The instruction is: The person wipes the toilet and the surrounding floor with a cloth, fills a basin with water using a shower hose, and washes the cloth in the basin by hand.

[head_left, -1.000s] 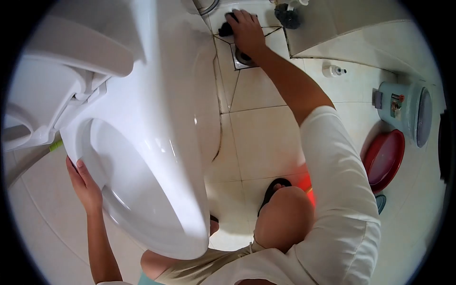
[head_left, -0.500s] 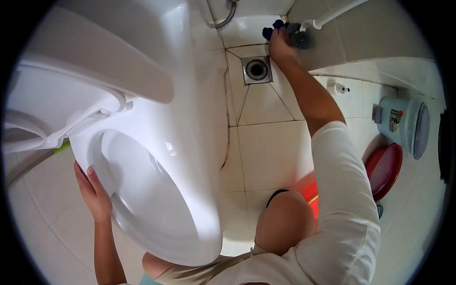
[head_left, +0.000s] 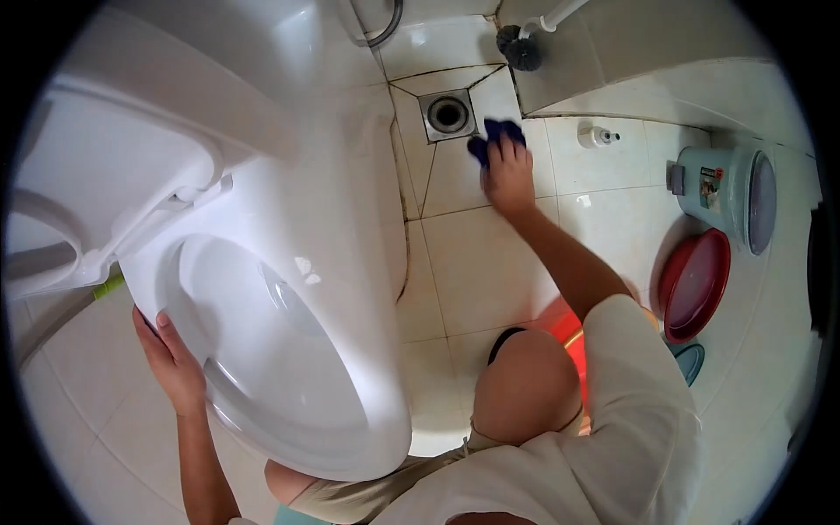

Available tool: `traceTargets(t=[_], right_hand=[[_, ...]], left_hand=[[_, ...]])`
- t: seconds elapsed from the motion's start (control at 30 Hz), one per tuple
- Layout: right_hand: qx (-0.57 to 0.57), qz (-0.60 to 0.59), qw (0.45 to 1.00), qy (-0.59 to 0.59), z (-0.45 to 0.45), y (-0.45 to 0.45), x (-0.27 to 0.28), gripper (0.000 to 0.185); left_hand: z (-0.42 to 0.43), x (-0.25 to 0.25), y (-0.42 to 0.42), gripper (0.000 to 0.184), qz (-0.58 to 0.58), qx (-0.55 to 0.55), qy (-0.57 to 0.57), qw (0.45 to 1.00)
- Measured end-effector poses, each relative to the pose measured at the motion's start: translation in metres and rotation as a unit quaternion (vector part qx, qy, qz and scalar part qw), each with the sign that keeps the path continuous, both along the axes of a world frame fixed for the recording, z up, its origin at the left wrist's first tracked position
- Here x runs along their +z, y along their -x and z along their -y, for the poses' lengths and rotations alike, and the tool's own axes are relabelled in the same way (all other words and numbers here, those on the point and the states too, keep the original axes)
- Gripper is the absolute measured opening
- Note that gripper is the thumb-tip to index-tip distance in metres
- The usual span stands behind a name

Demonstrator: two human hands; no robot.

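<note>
Glossy ceramic and tile, one soft cloth

From my station I read the toilet bowl [head_left: 363, 306] as smooth white ceramic, glossy enough to throw hard highlights. Its raised lid [head_left: 131, 149] looks like smooth plastic. The floor tiles [head_left: 486, 271] have a light sheen, and the drain plate [head_left: 430, 127] is shiny metal. I see soft, matt fabric in the dark blue cloth [head_left: 505, 130], rough bristles on the grey brush [head_left: 524, 54], and smooth plastic in the red basin [head_left: 670, 296] and pale bucket [head_left: 739, 206].
</note>
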State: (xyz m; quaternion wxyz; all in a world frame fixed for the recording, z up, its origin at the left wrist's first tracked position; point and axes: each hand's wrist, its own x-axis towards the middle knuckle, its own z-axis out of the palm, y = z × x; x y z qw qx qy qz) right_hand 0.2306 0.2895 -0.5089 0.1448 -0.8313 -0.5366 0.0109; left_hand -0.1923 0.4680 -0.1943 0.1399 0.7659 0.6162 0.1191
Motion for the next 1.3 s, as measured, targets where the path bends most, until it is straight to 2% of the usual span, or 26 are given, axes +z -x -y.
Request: traceTargets(t=[0.07, 0.1, 0.2, 0.23, 0.27, 0.3, 0.4, 0.5, 0.53, 0.6, 0.67, 0.7, 0.73, 0.77, 0.83, 0.93, 1.0, 1.03, 1.07, 1.1, 1.17, 1.23, 1.27, 1.3], right_hand=[[0.042, -0.045, 0.997, 0.049, 0.031, 0.027, 0.014, 0.048], [0.074, -0.021, 0.996, 0.048, 0.038, 0.032, 0.018, 0.048], [0.119, -0.042, 0.990, 0.063, 0.022, 0.009, 0.016, 0.048], [0.127, -0.023, 0.988, 0.086, 0.006, -0.002, 0.018, 0.051], [0.139, 0.074, 0.987, 0.018, -0.008, -0.017, 0.002, 0.043], [0.119, 0.099, 0.988, -0.005, -0.027, -0.032, -0.003, 0.042], [-0.049, 0.021, 0.996, 0.069, -0.058, -0.048, 0.005, 0.045], [-0.053, 0.029, 0.991, 0.118, -0.026, -0.005, 0.009, 0.049], [-0.017, 0.022, 0.995, 0.097, -0.006, 0.014, 0.008, 0.050], [0.067, 0.036, 0.992, 0.101, 0.037, 0.053, 0.011, 0.053], [0.110, 0.011, 0.981, 0.159, 0.066, 0.088, 0.026, 0.051], [0.154, 0.039, 0.973, 0.170, 0.078, 0.098, 0.026, 0.050], [0.173, -0.017, 0.971, 0.163, 0.090, 0.107, 0.024, 0.048], [0.165, -0.138, 0.966, 0.144, 0.100, 0.117, 0.029, 0.048], [0.156, -0.250, 0.948, 0.117, 0.102, 0.125, 0.033, 0.048], [0.219, -0.207, 0.946, 0.117, 0.100, 0.125, 0.035, 0.048], [0.116, -0.222, 0.965, 0.080, 0.091, 0.119, 0.035, 0.049], [0.117, -0.205, 0.970, 0.052, 0.088, 0.108, 0.020, 0.049], [0.084, -0.230, 0.966, 0.087, 0.084, 0.098, 0.013, 0.050], [0.055, -0.222, 0.969, 0.097, 0.078, 0.092, 0.020, 0.051], [0.027, -0.214, 0.971, 0.107, 0.073, 0.083, 0.028, 0.051], [-0.037, -0.224, 0.973, 0.033, 0.074, 0.073, 0.029, 0.051], [-0.038, -0.225, 0.973, 0.032, 0.074, 0.072, 0.036, 0.051], [-0.096, -0.265, 0.958, 0.062, 0.070, 0.070, 0.050, 0.050]], left_hand=[[0.000, 0.000, 0.002, 0.051, 0.004, 0.000, 0.002, 1.000], [0.000, 0.000, 0.002, 0.052, 0.005, -0.001, 0.005, 1.000], [-0.002, -0.004, 0.006, 0.051, 0.011, 0.004, -0.005, 1.000], [-0.002, -0.004, 0.007, 0.051, 0.014, 0.007, -0.006, 1.000], [-0.003, -0.004, 0.006, 0.051, 0.020, 0.002, -0.002, 1.000], [-0.003, -0.003, 0.007, 0.051, 0.025, -0.002, 0.003, 1.000], [0.003, 0.002, -0.002, 0.053, 0.055, 0.023, 0.020, 0.998], [0.002, -0.001, 0.003, 0.058, 0.083, 0.046, 0.024, 0.995], [0.000, -0.003, 0.008, 0.058, 0.090, 0.053, 0.022, 0.994], [-0.004, -0.009, 0.014, 0.065, 0.094, -0.005, -0.007, 0.996], [-0.004, -0.007, 0.014, 0.069, 0.096, 0.007, -0.004, 0.995], [-0.004, -0.006, 0.012, 0.070, 0.107, 0.008, 0.002, 0.994], [-0.004, -0.006, 0.012, 0.071, 0.119, 0.008, 0.007, 0.993], [-0.003, -0.006, 0.014, 0.071, 0.125, 0.005, 0.001, 0.992], [-0.005, -0.008, 0.017, 0.073, 0.142, 0.017, 0.003, 0.990], [-0.008, -0.010, 0.023, 0.072, 0.138, 0.002, -0.001, 0.990], [-0.009, -0.008, 0.024, 0.073, 0.158, 0.011, 0.003, 0.987], [-0.011, -0.007, 0.026, 0.072, 0.177, 0.017, 0.022, 0.984], [-0.011, -0.007, 0.028, 0.072, 0.195, 0.025, 0.043, 0.980], [-0.011, -0.006, 0.030, 0.072, 0.196, 0.026, 0.042, 0.979], [-0.009, -0.006, 0.033, 0.070, 0.300, 0.056, 0.085, 0.949], [-0.010, -0.010, 0.047, 0.068, 0.324, 0.046, 0.112, 0.938], [-0.009, -0.011, 0.053, 0.067, 0.345, 0.037, 0.140, 0.927], [-0.004, -0.009, 0.059, 0.067, 0.345, 0.035, 0.139, 0.927]])
